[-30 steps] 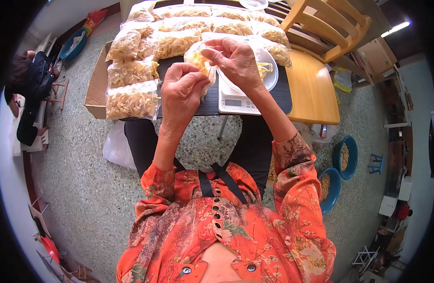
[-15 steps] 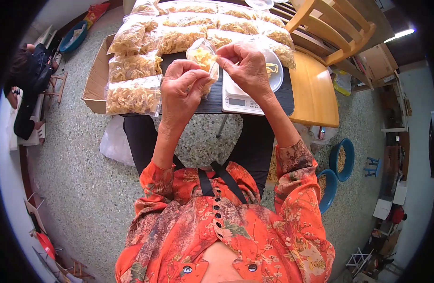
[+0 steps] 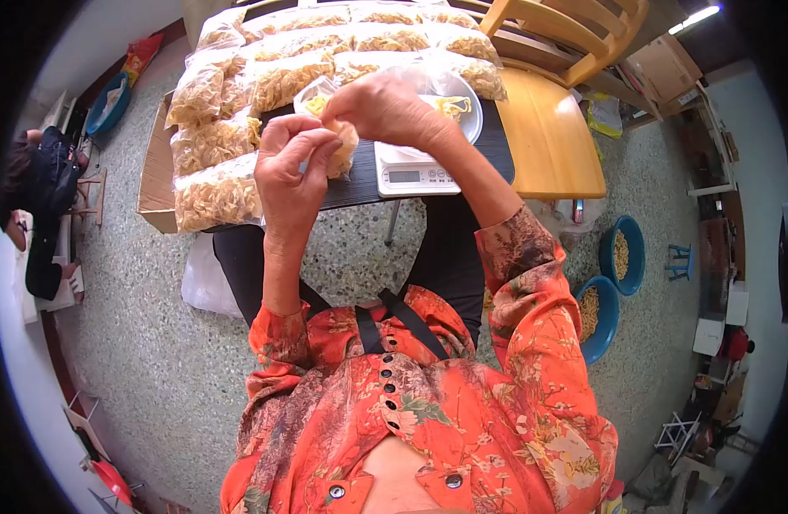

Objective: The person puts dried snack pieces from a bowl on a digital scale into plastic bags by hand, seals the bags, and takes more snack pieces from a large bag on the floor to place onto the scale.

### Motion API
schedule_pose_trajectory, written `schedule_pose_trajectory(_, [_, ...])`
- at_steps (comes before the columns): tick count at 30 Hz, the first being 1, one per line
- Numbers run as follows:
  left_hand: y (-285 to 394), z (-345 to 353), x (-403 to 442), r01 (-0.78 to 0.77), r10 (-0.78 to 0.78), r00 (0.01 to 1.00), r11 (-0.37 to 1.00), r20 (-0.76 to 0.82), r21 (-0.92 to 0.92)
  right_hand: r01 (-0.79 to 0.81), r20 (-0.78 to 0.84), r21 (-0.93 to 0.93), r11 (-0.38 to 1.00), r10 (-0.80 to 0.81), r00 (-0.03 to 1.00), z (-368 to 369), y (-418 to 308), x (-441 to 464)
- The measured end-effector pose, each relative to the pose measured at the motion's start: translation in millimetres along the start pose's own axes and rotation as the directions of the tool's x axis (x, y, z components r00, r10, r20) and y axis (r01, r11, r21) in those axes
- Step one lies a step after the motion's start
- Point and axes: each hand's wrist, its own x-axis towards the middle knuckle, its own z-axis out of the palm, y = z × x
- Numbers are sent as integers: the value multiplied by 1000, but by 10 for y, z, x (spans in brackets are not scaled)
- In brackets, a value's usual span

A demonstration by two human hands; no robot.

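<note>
A small clear plastic bag (image 3: 346, 151) with pale yellow dried strips inside is held up over the front of the dark table. My left hand (image 3: 295, 163) is closed, its thumb and fingers pinching the near left edge of the bag. Across the bag's upper part reaches my right hand (image 3: 385, 107), closed, with its fingertips at the bag's top; part of the bag is hidden behind it. Just right of the bag, a white digital scale (image 3: 418, 178) carries a pale bowl (image 3: 473, 124) with a few strips (image 3: 451, 106) in it.
Several filled bags (image 3: 218, 193) are lined up along the left and back of the table, some in a cardboard box (image 3: 156, 176). A wooden chair (image 3: 552, 137) stands at the right. Blue basins (image 3: 601, 330) sit on the floor. Another person (image 3: 47, 188) is at far left.
My right hand has moved left across the bag's top, from its right edge toward my left hand. The whole view has shifted slightly, so the table appears further left.
</note>
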Motion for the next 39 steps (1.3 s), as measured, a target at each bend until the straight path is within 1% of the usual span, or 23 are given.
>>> schedule_pose_trajectory(1, [4, -25, -6, 40, -40, 999, 999, 1, 5, -5, -48, 126, 992, 11, 999, -34, 9, -23])
schedule_pose_trajectory(2, [-3, -36, -5, 55, -55, 998, 998, -1, 3, -36, -92, 325, 945, 70, 993, -59, 110, -57])
schedule_pose_trajectory(3, [-38, -33, -12, 62, -62, 998, 998, -4, 2, -72, -111, 534, 843, 154, 982, -146, 116, -102])
schedule_pose_trajectory(5, [-98, -34, -27, 18, -18, 1000, 1000, -23, 5, -143, -198, 370, 918, 228, 953, -313, 227, -209])
schedule_pose_trajectory(7, [-94, -22, -49, 31, -31, 999, 999, -23, 9, -244, -71, 58, 968, 248, 966, -445, 413, -397])
schedule_pose_trajectory(8, [-80, -15, -52, 30, -30, 999, 999, -19, 14, -333, 79, -88, 939, 339, 937, -492, 489, -473])
schedule_pose_trajectory(9, [-67, -7, -51, 28, -28, 1000, 999, -13, 18, -335, 79, -88, 938, 342, 936, -523, 477, -525])
schedule_pose_trajectory(11, [-65, 15, -47, 21, -20, 1000, 1000, -12, 18, -361, 173, -328, 873, 432, 885, -537, 437, -635])
schedule_pose_trajectory(12, [-65, 14, -51, 11, -11, 1000, 1000, -9, 21, -327, 162, -405, 854, 419, 893, -499, 432, -675])
schedule_pose_trajectory(15, [-44, 16, -44, 17, -17, 1000, 999, 0, 30, -274, 159, -454, 848, 380, 911, -377, 532, -713])
schedule_pose_trajectory(16, [-40, 18, -41, 15, -15, 1000, 999, 2, 32, -296, 121, -433, 851, 380, 917, -330, 550, -727])
schedule_pose_trajectory(19, [-37, 19, -44, 11, -11, 1000, 999, 5, 33, -258, 150, -389, 884, 337, 929, -265, 627, -697])
schedule_pose_trajectory(21, [-42, 16, -58, 80, -81, 996, 996, 29, 26, -265, 143, -375, 888, 338, 930, -208, 655, -680])
schedule_pose_trajectory(23, [-28, 19, -47, 71, -72, 997, 997, 34, 29, -271, 135, -367, 890, 339, 931, -181, 673, -673])
schedule_pose_trajectory(29, [-15, 63, -20, 0, -1, 1000, 999, 22, 44, -203, 15, -365, 908, 224, 974, -160, 763, -669])
schedule_pose_trajectory(31, [-30, 58, -32, 0, -1, 1000, 999, 19, 37, -258, -56, -247, 934, 252, 966, -206, 769, -646])
schedule_pose_trajectory(32, [-33, 47, -37, 24, -25, 999, 999, 32, 35, -282, -108, -141, 949, 268, 957, -252, 772, -656])
schedule_pose_trajectory(33, [-35, 39, -38, 46, -47, 998, 998, 44, 33, -279, -111, -143, 950, 265, 958, -283, 779, -666])
schedule_pose_trajectory(35, [-34, 36, -29, 41, -42, 998, 999, 37, 28, -323, -239, 254, 911, 383, 892, -351, 801, -673])
schedule_pose_trajectory(36, [-31, 35, -27, 40, -41, 999, 999, 34, 25, -352, -208, 396, 848, 456, 865, -367, 828, -660])
schedule_pose_trajectory(37, [-33, 39, -27, 35, -36, 999, 999, 30, 22, -349, -212, 392, 851, 453, 866, -365, 842, -669])
schedule_pose_trajectory(38, [-36, 45, -28, 41, -41, 999, 999, 34, 13, -360, -172, 684, 634, 621, 765, -363, 852, -689])
schedule_pose_trajectory(39, [-40, 53, -28, 46, -46, 998, 999, 37, 4, -296, -69, 892, 342, 750, 657, -369, 852, -702])
